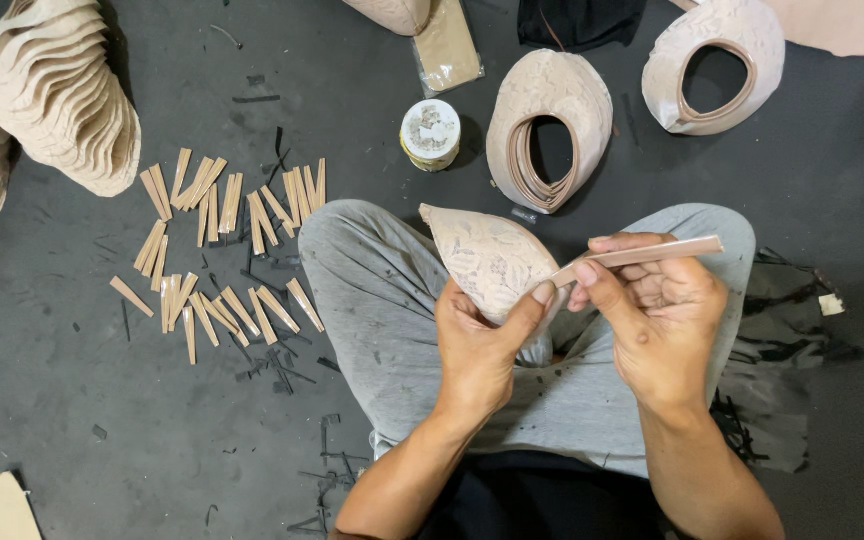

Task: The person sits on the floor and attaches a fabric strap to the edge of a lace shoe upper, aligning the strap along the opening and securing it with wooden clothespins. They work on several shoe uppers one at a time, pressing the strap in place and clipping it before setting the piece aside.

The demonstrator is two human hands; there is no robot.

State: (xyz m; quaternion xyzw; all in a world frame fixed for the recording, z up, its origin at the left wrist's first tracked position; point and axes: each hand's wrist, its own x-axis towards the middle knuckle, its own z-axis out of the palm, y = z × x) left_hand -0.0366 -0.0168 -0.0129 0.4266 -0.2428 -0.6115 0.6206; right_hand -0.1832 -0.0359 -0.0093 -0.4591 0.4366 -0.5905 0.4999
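L hand [477,345] grips shoe upper [487,258]; R hand [657,310] pinches strip [642,253]

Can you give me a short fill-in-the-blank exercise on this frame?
1. The left hand holds a patterned beige ____.
2. The right hand pinches a thin tan ____.
3. Loose tan strips lie scattered on the dark ____.
4. The round tin has a ____ lid.

Missing words: shoe upper; strip; floor; white

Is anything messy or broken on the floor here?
Nothing looks broken. Thin dark offcuts lie scattered on the floor beside the loose beige strips, which point every way. The left hand holds a beige shoe upper; the right hand holds one strip.
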